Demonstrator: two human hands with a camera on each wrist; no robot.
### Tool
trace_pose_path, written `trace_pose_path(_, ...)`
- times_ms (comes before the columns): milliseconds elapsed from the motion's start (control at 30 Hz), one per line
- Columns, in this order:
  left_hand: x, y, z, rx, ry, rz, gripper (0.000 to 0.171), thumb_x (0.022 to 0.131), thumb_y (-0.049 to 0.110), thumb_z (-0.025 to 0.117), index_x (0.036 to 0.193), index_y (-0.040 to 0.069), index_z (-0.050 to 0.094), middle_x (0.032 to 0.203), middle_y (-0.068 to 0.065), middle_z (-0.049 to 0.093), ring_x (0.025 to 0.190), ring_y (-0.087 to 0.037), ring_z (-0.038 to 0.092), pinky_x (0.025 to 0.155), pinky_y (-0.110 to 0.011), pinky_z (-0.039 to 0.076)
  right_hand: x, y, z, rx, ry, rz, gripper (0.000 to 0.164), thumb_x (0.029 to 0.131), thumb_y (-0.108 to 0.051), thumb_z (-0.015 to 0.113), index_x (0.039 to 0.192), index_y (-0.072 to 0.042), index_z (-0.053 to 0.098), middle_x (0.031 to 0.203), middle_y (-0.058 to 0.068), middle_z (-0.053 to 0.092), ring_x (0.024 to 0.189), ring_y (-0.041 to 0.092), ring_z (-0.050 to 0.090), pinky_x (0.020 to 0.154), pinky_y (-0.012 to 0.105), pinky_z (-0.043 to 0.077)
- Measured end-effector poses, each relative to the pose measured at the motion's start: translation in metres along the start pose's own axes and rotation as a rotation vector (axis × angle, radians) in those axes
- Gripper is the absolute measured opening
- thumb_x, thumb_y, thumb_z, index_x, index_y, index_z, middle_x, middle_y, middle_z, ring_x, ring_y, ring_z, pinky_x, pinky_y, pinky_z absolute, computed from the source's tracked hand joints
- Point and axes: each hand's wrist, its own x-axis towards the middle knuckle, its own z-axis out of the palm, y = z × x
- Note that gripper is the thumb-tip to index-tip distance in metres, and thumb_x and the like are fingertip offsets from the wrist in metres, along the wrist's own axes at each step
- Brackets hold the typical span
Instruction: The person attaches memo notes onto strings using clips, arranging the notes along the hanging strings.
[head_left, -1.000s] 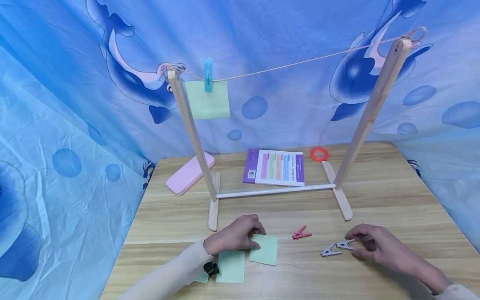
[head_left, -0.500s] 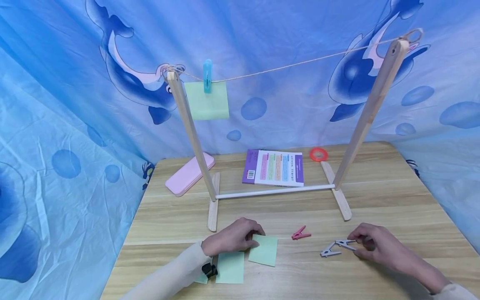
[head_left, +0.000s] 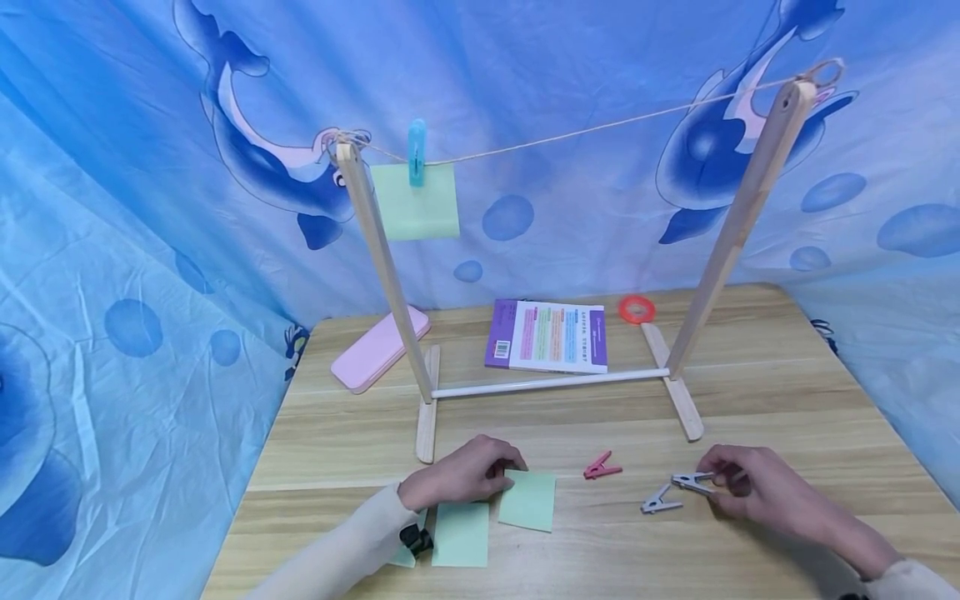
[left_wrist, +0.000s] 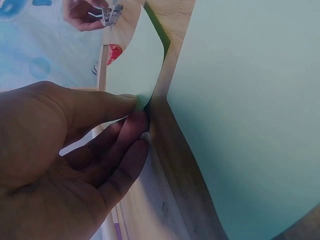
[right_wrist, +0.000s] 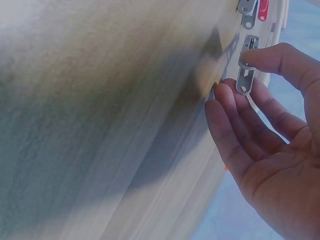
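Observation:
My left hand (head_left: 467, 477) pinches the near-left edge of a pale green paper note (head_left: 528, 505) between thumb and fingers; in the left wrist view the note (left_wrist: 135, 65) bends up from that pinch. A second green note (head_left: 461, 537) lies beside it, and a third (head_left: 402, 557) is partly hidden by the sleeve. On the right, my right hand (head_left: 772, 493) holds a grey clothespin (head_left: 690, 481) by its handle end, thumb on one arm in the right wrist view (right_wrist: 248, 50). Another grey clothespin (head_left: 658, 502) lies just left of it, and a pink clothespin (head_left: 600, 467) farther left.
Behind the hands stands a wooden frame with two posts (head_left: 742, 225) and a white crossbar (head_left: 551, 383). From its string (head_left: 585, 131) a blue clothespin (head_left: 416, 150) hangs a green note (head_left: 420, 212). Farther back are a pink case (head_left: 375, 354), a book (head_left: 555, 336) and red tape (head_left: 637, 308).
The grey clothespin in my right hand has tilted and shifted slightly away from the one beside it. My left hand has barely moved, still pinching the note.

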Motion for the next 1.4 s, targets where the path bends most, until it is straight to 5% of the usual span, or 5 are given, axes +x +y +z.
trace_pose_path(467,-0.008,-0.001,-0.009,-0.146,0.023,0.014,0.02,0.097,-0.003,0.067,0.112,0.008,0.075,0.096,-0.004,0.075,0.076,0.003,0.056,0.073,-0.015,0.055,0.023,-0.017,-0.009,-0.018,0.098,-0.137,0.037,0.073,0.003,0.087,0.101,-0.015,0.07,0.085,-0.01,0.068,0.074,-0.006,0.06,0.059,0.021,0.057)
trace_pose_path(800,-0.008,0.0,-0.015,-0.318,0.101,-0.063,0.019,0.098,0.006,0.07,0.115,0.013,0.074,0.106,0.003,0.074,0.089,0.001,0.066,0.084,-0.02,0.059,0.05,-0.045,-0.025,-0.032,0.152,-0.107,0.031,0.078,0.0,0.087,0.099,-0.014,0.071,0.081,-0.017,0.062,0.073,-0.005,0.059,0.061,0.02,0.058)
trace_pose_path(967,-0.007,0.001,-0.021,-0.331,0.18,-0.064,0.019,0.098,0.009,0.071,0.116,0.013,0.073,0.111,-0.001,0.075,0.094,-0.002,0.068,0.087,-0.021,0.059,0.059,-0.053,-0.029,-0.027,0.149,-0.082,0.031,0.077,-0.004,0.089,0.096,-0.016,0.068,0.081,-0.014,0.065,0.074,-0.002,0.063,0.062,0.021,0.06)
trace_pose_path(1200,-0.002,0.005,-0.028,-0.463,0.342,-0.085,0.024,0.097,0.006,0.072,0.12,0.004,0.071,0.117,-0.015,0.073,0.098,-0.013,0.07,0.088,-0.022,0.061,0.073,-0.058,-0.038,-0.029,0.133,-0.122,0.027,0.08,-0.007,0.089,0.098,-0.016,0.071,0.085,-0.015,0.069,0.077,-0.006,0.062,0.063,0.022,0.06)
trace_pose_path(1400,0.004,0.008,-0.037,-0.545,0.471,-0.088,0.025,0.094,0.002,0.073,0.118,0.0,0.07,0.114,-0.02,0.072,0.093,-0.009,0.068,0.084,-0.02,0.061,0.087,-0.071,-0.051,-0.064,0.125,-0.114,0.025,0.081,-0.009,0.089,0.1,-0.015,0.074,0.086,-0.014,0.069,0.078,-0.006,0.062,0.065,0.022,0.061)
